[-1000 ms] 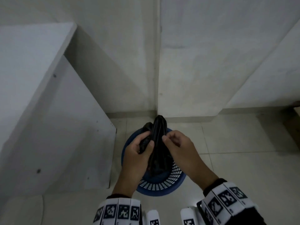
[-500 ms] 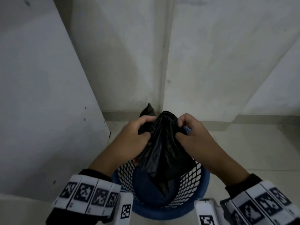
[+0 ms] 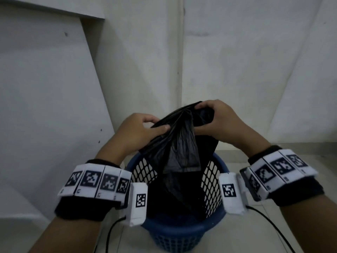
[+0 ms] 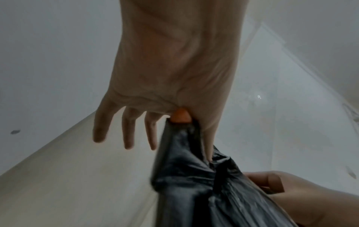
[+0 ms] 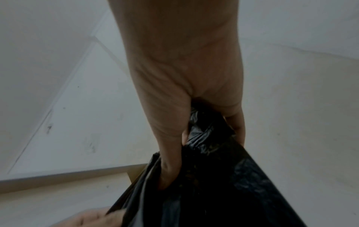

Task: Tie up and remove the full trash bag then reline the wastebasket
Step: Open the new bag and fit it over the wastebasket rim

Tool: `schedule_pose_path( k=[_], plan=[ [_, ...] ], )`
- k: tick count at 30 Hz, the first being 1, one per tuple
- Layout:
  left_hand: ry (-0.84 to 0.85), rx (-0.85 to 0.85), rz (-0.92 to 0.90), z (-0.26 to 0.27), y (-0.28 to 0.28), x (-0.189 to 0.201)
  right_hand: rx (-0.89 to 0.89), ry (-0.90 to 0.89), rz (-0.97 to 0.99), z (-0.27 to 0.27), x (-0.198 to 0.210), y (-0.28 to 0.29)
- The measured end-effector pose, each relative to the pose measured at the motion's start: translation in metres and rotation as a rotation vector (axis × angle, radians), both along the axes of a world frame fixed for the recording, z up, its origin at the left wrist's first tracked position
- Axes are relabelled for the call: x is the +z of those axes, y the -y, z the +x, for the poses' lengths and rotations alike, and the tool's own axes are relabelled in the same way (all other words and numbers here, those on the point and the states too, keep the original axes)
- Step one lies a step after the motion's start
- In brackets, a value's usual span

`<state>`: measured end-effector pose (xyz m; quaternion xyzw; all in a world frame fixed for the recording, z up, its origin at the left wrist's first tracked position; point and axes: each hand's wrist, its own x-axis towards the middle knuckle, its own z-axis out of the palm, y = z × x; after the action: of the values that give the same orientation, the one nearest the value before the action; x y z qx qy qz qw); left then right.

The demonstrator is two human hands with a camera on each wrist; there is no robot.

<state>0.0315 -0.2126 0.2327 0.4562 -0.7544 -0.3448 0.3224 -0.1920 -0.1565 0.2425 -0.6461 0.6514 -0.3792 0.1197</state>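
You see a pale tiled floor (image 3: 284, 225) carrying a blue mesh wastebasket (image 3: 182, 232). It stands near the wall corner (image 3: 182, 70), with a white panel (image 3: 45, 106) resting left of it.

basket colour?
Blue basket, with white mesh showing inside its wall. Clearest in the head view.

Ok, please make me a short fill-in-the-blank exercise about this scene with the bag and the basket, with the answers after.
1. The trash bag is ____ in colour.
2. The wastebasket is made of ____ plastic mesh.
3. The left hand and the right hand both grip the bag's ____ edge.
4. The bag's lower part is inside the ____.

Answers: black; blue; top; wastebasket
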Motion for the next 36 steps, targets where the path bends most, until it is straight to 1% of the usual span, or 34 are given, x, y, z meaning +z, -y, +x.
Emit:
schedule_pose_path(
  k=[2,4,9,11,12,15,18,20,21,22,23,25,26,28,30,31,33,36],
  plan=[
    [0.006,0.026,-0.047,-0.001,0.001,0.006,-0.012,0.048,-0.033,-0.006,0.004,-0.004],
    [-0.011,0.045,-0.067,-0.003,-0.001,0.006,-0.049,0.053,-0.056,-0.013,0.002,-0.007],
    [-0.191,-0.017,0.021,-0.015,-0.005,0.002,-0.056,-0.129,-0.094,-0.024,-0.011,-0.005],
    [-0.152,-0.037,-0.014,-0.018,-0.004,-0.001,-0.078,-0.134,-0.103,-0.024,-0.015,-0.004],
    [-0.105,-0.019,-0.073,-0.018,-0.002,-0.003,-0.094,-0.117,-0.103,-0.024,-0.016,-0.004],
    [0.048,0.178,-0.323,-0.017,0.004,-0.013,-0.116,-0.089,-0.147,-0.022,-0.019,-0.003],
    [0.208,0.418,-0.555,-0.017,0.001,-0.022,-0.075,-0.126,-0.227,-0.019,-0.020,-0.001],
    [0.183,0.518,-0.662,-0.020,-0.008,-0.018,-0.058,-0.161,-0.256,-0.016,-0.018,0.001],
    [0.173,0.523,-0.638,-0.022,-0.010,-0.016,-0.047,-0.153,-0.256,-0.015,-0.017,0.001],
    [0.170,0.499,-0.534,-0.024,-0.012,-0.014,-0.028,-0.132,-0.261,-0.013,-0.017,0.001],
    [0.145,0.442,-0.360,-0.026,-0.010,-0.013,-0.002,-0.107,-0.270,-0.011,-0.017,0.001],
    [-0.066,0.308,0.017,-0.030,-0.008,-0.013,0.085,-0.028,-0.258,-0.009,-0.020,0.001],
    [-0.182,0.273,0.169,-0.033,-0.007,-0.014,0.133,0.007,-0.232,-0.008,-0.021,0.001],
    [-0.370,0.223,0.384,-0.039,-0.007,-0.018,0.204,0.008,-0.161,-0.005,-0.023,0.002],
    [-0.519,0.178,0.479,-0.043,-0.006,-0.024,0.255,-0.001,-0.094,-0.005,-0.025,0.003],
    [-0.556,0.159,0.488,-0.045,-0.005,-0.027,0.269,0.012,-0.062,-0.005,-0.027,0.003],
    [-0.610,0.130,0.490,-0.046,-0.004,-0.031,0.242,0.057,-0.006,-0.005,-0.029,0.000],
    [-0.680,0.055,0.491,-0.045,-0.006,-0.028,0.228,0.125,0.064,-0.004,-0.029,-0.001]
  ],
)
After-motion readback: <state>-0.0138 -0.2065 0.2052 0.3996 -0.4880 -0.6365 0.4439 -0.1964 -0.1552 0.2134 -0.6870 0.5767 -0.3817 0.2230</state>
